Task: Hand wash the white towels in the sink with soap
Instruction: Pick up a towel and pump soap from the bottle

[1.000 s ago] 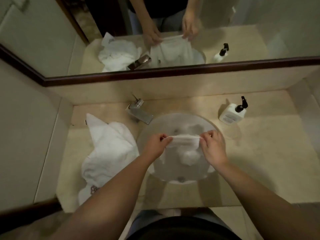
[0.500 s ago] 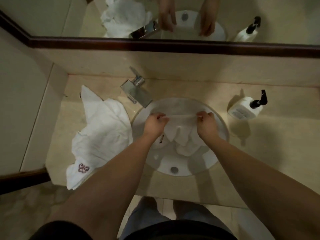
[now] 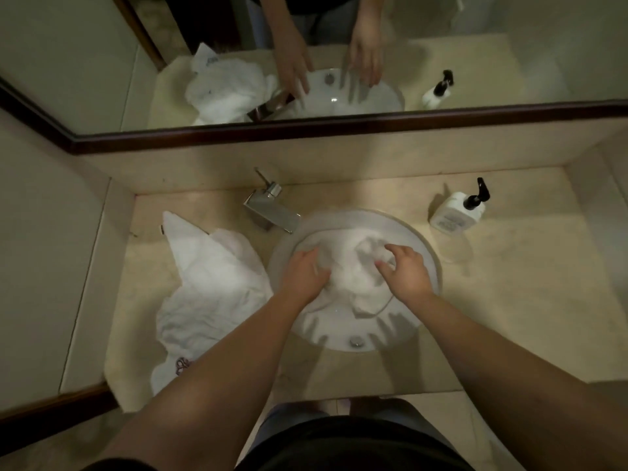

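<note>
Centre of frame, down in the round sink: white towel bunched into a loose heap with no clear long axis, spreading from the upper rim toward the drain, one corner trailing toward the lower right. Left hand sunk into the heap's left flank, fingers curled into the folds, grip apparently closed on cloth though the fingertips are hidden. Right hand on top of the heap's right side, fingers bent and pinching a raised crumple of fabric. Towel directly under and between both hands, neither nearer than the other. Soap not visibly on the cloth yet; probable next need, the pump soap bottle at upper right on the bench, nearer the right hand. Faucet at upper left of the basin, no stream visible. Second white towel crumpled on the bench at left, just beside the sink's rim. Mirror across the top.
</note>
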Tool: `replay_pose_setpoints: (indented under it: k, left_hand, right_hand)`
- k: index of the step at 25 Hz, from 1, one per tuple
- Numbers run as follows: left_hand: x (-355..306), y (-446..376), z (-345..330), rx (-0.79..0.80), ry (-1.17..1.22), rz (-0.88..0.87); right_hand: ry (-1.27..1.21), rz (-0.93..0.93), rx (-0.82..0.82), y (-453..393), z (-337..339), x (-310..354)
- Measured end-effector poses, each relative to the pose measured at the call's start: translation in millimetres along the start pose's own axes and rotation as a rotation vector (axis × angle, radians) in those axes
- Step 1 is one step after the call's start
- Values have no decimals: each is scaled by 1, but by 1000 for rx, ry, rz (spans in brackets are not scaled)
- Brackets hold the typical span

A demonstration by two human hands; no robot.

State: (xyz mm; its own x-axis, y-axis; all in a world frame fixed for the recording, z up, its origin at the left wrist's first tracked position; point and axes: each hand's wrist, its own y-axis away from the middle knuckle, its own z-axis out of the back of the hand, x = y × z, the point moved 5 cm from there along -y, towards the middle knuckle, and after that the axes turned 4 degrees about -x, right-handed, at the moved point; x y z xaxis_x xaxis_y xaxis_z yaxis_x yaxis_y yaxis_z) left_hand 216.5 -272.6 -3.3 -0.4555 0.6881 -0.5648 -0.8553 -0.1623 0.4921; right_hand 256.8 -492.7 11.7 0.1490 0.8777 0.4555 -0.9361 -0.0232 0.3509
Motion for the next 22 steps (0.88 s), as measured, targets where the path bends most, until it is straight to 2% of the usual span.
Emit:
replay_pose_setpoints:
  k: [6,11,18,22]
  left_hand:
    - [-5,15,5,3,-227,-202]
    - [-27,17,0,18,-226,-268]
    - [-87,1,-37,35,-215,-259]
    - [-131,-14,-60,30,-156,-168]
  right_hand:
    - [86,-45,-120,42,6,5]
    - [38,-131,-158,58,27,-14]
    - [-69,-199,-165,33,72,-83]
    - [-142,-192,-151,-5,110,-125]
